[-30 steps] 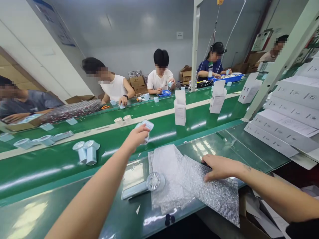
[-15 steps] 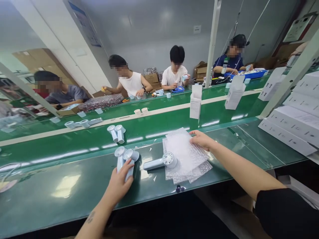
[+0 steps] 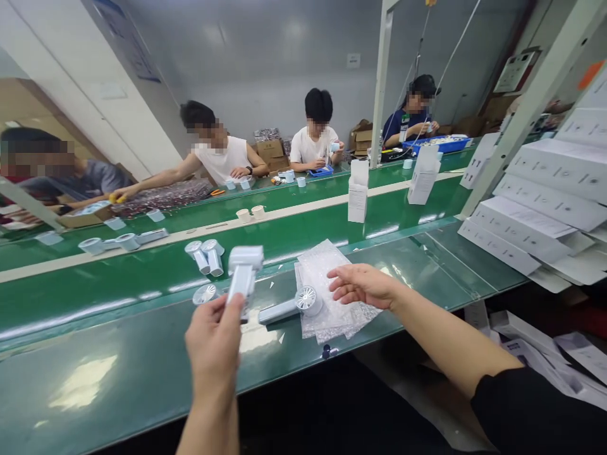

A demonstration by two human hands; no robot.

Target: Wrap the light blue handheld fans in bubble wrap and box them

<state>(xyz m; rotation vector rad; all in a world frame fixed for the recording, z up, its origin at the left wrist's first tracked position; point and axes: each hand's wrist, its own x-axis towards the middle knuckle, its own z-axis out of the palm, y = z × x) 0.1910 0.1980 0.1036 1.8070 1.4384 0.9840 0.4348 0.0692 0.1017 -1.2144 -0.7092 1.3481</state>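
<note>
My left hand (image 3: pixel 215 335) grips a light-blue handheld fan (image 3: pixel 244 265) by its handle and holds it upright above the green bench. Behind that hand, a second fan (image 3: pixel 205 294) shows only its round grille head; the rest is hidden. A third handheld fan (image 3: pixel 279 309) lies flat, its head resting on the edge of a stack of bubble wrap bags (image 3: pixel 325 265). Over the right side of these bags hovers my right hand (image 3: pixel 355 284), fingers apart and holding nothing.
Two more fans (image 3: pixel 205 256) lie on the green conveyor belt (image 3: pixel 294 243). Open white boxes (image 3: pixel 358 199) stand along it. White cartons (image 3: pixel 535 221) are piled at the right by a slanted metal post (image 3: pixel 526 107). Several co-workers (image 3: pixel 315 142) sit across the belt.
My left hand has lifted a fan off the bench and turned it upright. My right hand has come away from the bags' far edge, and the view has shifted right.
</note>
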